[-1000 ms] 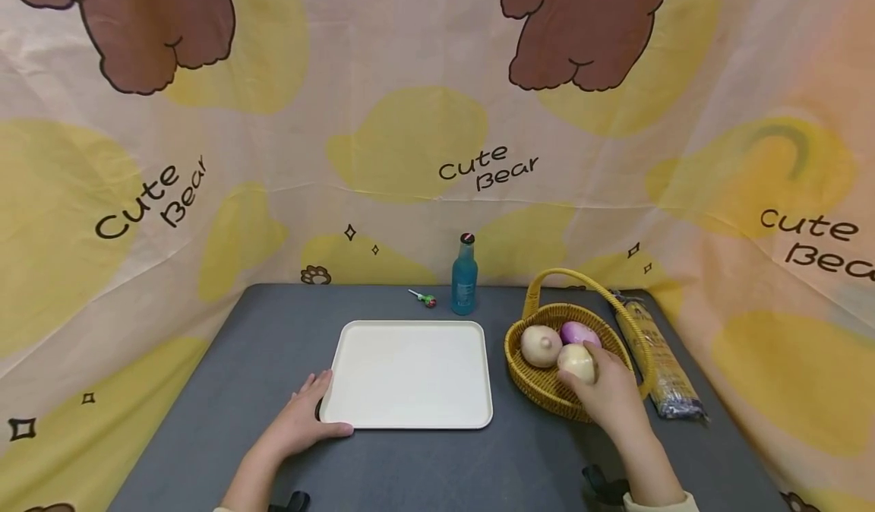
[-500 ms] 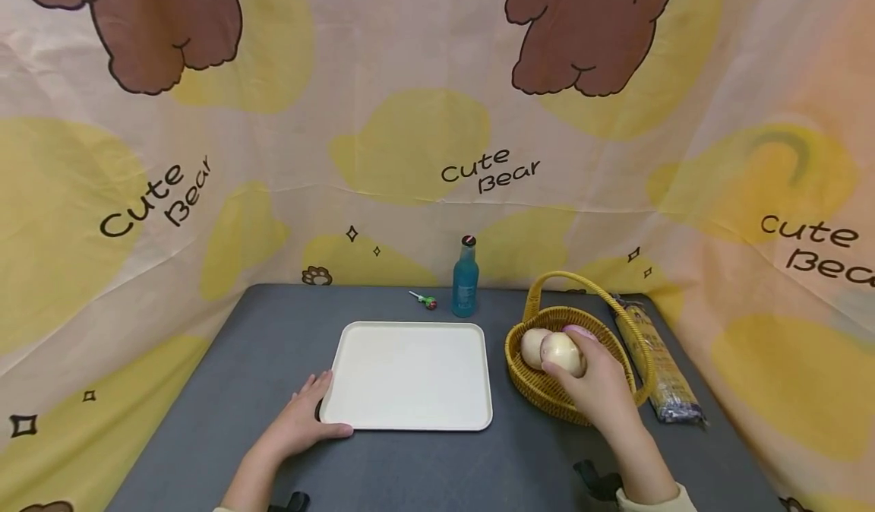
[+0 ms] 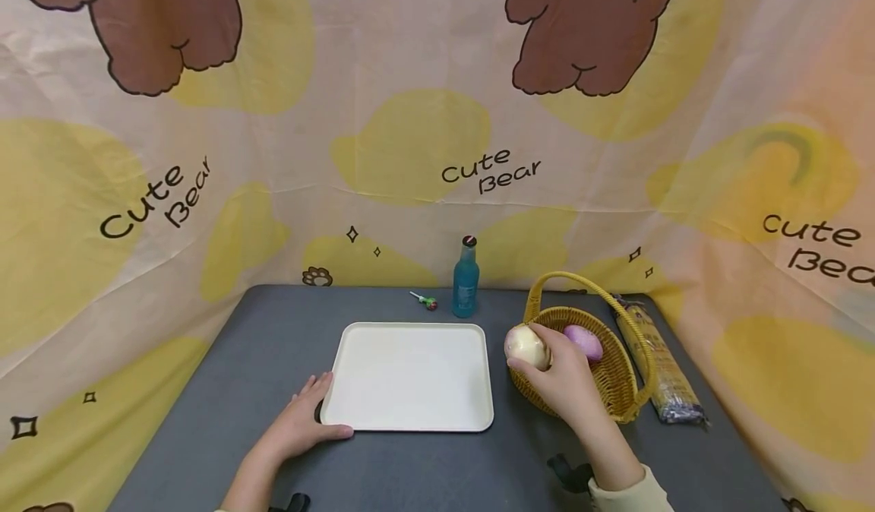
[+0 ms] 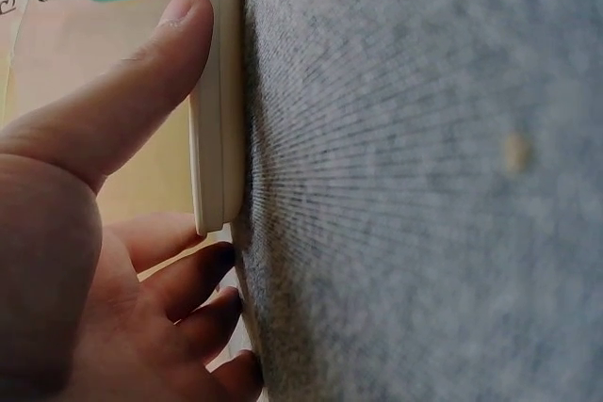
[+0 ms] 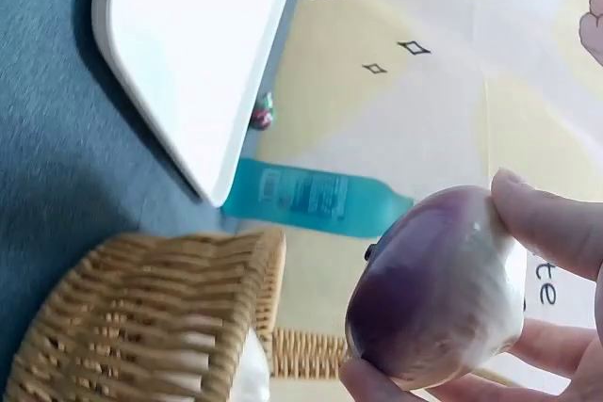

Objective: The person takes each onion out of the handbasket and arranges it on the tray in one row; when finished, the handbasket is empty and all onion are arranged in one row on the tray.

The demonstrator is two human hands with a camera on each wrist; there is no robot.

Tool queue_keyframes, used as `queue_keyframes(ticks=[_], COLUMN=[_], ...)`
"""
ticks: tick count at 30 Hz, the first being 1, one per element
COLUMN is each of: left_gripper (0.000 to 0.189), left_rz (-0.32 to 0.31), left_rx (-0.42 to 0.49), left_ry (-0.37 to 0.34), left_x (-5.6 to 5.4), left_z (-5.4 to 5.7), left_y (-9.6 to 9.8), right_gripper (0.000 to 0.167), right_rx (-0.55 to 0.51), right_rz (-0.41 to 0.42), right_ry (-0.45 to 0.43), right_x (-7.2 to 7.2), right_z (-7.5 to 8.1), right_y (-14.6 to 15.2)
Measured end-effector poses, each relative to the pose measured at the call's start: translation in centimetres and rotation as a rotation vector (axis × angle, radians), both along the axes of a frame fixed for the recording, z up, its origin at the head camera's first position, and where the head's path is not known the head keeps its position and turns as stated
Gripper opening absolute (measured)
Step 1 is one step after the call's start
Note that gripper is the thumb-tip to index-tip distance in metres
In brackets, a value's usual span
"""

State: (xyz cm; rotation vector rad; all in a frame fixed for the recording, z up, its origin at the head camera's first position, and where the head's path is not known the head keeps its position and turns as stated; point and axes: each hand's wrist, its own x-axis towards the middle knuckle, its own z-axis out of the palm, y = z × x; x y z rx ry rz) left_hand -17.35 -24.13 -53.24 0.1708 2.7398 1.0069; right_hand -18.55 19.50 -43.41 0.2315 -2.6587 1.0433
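In the head view my right hand (image 3: 563,379) grips an onion (image 3: 525,346) between thumb and fingers, above the left rim of the wicker basket (image 3: 618,379). The right wrist view shows this onion (image 5: 433,294) with a purple side and a whitish side. A smooth purple round vegetable (image 3: 584,342) lies in the basket. Another whitish one (image 5: 252,369) shows partly behind the basket wall in the right wrist view. My left hand (image 3: 297,421) rests at the front left corner of the white tray (image 3: 410,379), its thumb (image 4: 155,68) along the front rim and its fingers spread by the left side.
Behind the tray stands a blue bottle (image 3: 465,280), with a lollipop (image 3: 425,301) to its left. A long plastic-wrapped pack (image 3: 659,364) lies right of the basket. The basket's tall handle (image 3: 581,275) arches over it. A printed cloth (image 3: 403,140) hangs behind the grey table (image 3: 273,330).
My right hand has lifted the onion from its spot in the basket and carried it left to the basket's rim. The purple vegetable is now uncovered. My left hand has stayed in place.
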Motion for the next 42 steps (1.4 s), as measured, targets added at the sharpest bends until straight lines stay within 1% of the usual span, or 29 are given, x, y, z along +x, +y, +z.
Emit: queue_keyframes(ticks=[6, 8, 11, 17, 27, 31, 37, 42], left_gripper=[0.117, 0.117, 0.117, 0.118, 0.118, 0.119, 0.119, 0.119], left_rz=[0.006, 0.010, 0.010, 0.009, 0.016, 0.017, 0.021, 0.018], left_rx=[-0.006, -0.009, -0.013, -0.023, -0.016, -0.019, -0.011, -0.005], left_ry=[-0.004, -0.011, -0.014, -0.025, -0.038, -0.041, -0.048, -0.029], left_x=[-0.1, -0.1, -0.2, -0.2, -0.2, -0.2, -0.3, -0.2], left_z=[0.0, 0.0, 0.0, 0.0, 0.0, -0.1, -0.2, -0.2], left_y=[0.0, 0.0, -0.1, 0.0, 0.0, 0.0, -0.1, -0.1], right_gripper=[0.066, 0.066, 0.064, 0.065, 0.067, 0.066, 0.067, 0.067], right_rx=[-0.004, 0.001, -0.021, -0.100, -0.133, -0.130, -0.128, -0.122], right_rz=[-0.002, 0.009, 0.038, 0.073, 0.087, 0.093, 0.083, 0.093], right_ry=[-0.010, 0.002, 0.011, -0.052, -0.085, -0.072, -0.110, -0.118], right_x=[-0.3, -0.4, -0.5, -0.4, -0.5, -0.6, -0.9, -1.1], right_z=[-0.2, -0.4, -0.7, -0.9, -1.0, -0.9, -0.7, -0.8], right_y=[-1.2, -1.8, -2.6, -4.1, -5.7, -6.3, -7.1, -7.7])
